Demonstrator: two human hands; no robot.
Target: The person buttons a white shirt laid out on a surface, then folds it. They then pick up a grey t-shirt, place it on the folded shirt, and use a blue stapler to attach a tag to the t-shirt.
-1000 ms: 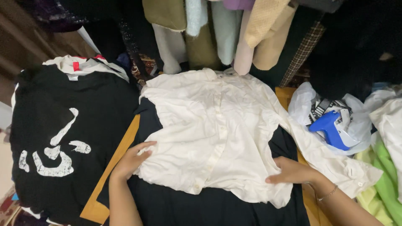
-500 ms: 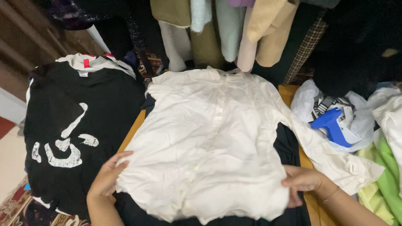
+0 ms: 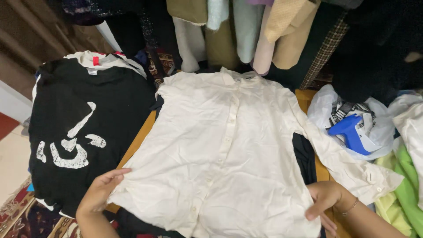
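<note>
Between left hand [image 3: 100,193] and right hand [image 3: 325,200] lies the white shirt [image 3: 224,154].

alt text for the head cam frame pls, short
Two bare hands, left hand and right hand, hold the hem corners of a white button-up shirt spread flat on a table. A black printed T-shirt lies left.
</note>
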